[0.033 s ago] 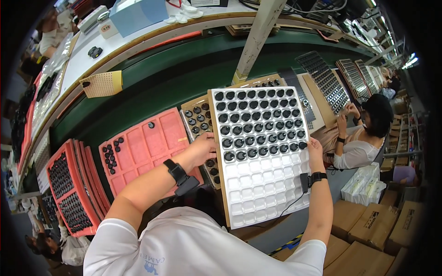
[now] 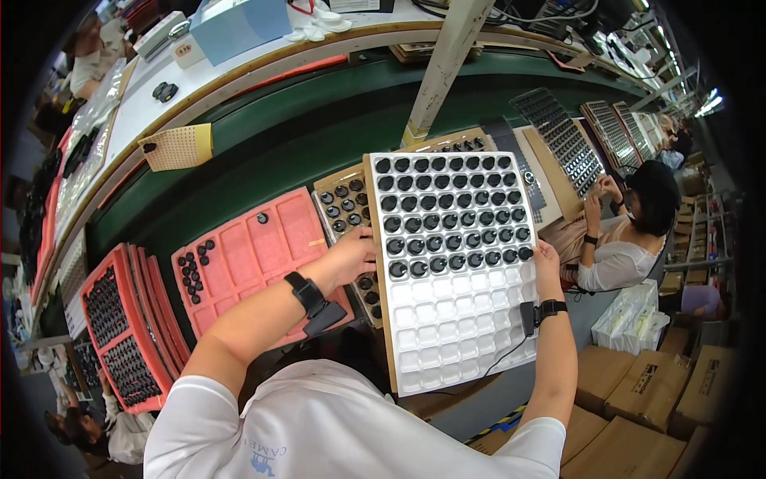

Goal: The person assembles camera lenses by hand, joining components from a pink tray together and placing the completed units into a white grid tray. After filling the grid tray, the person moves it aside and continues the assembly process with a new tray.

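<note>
A white moulded tray [image 2: 459,319] is held up before me, with a brown board [image 2: 380,239] against its back. Small round black parts [image 2: 455,211] fill the pockets of its far half and a little beyond; the nearer pockets hold none. My left hand [image 2: 355,257] grips the left edge, its fingertips partly hidden by the board. At the right edge my right hand [image 2: 546,262] is closed on the tray, thumb on the front side. Under and to the left of it lies another tray [image 2: 323,190] of similar dark parts, partly covered.
On the left lies a pink compartment tray [image 2: 279,247] with several black pieces. Farther left stand stacked pink trays [image 2: 152,279]. A slanted post [image 2: 447,72] rises behind the held tray. A co-worker [image 2: 618,247] sits at the right, near cardboard boxes [image 2: 638,391].
The white tray has shifted very slightly to the right at its far end. Both my hands keep their hold on it.
</note>
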The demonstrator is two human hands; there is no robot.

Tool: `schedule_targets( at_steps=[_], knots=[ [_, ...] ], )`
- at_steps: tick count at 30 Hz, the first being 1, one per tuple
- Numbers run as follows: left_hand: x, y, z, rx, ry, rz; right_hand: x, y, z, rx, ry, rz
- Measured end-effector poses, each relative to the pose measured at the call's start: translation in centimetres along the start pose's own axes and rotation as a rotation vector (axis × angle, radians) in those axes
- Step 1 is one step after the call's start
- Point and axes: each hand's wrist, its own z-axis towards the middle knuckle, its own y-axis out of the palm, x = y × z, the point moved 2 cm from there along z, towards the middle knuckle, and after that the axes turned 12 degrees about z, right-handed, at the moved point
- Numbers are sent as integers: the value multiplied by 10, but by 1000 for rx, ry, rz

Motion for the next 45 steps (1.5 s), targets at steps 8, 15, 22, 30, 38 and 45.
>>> schedule_targets(
  at_steps=[8,15,22,30,38,45],
  knots=[
    [52,-6,41,-220,-38,167,7,1,-65,131,10,167],
    [66,-21,105,-253,-92,306,23,23,-106,376,-26,195],
    [87,-9,121,-306,-94,401,36,43,-134,610,-54,174],
    [123,-6,200,-334,-90,477,57,74,-120,782,-109,274],
    [126,-6,262,-335,-89,500,63,114,-119,908,-143,365],
    [127,6,279,-386,-37,393,70,123,-115,954,-112,379]
  ],
)
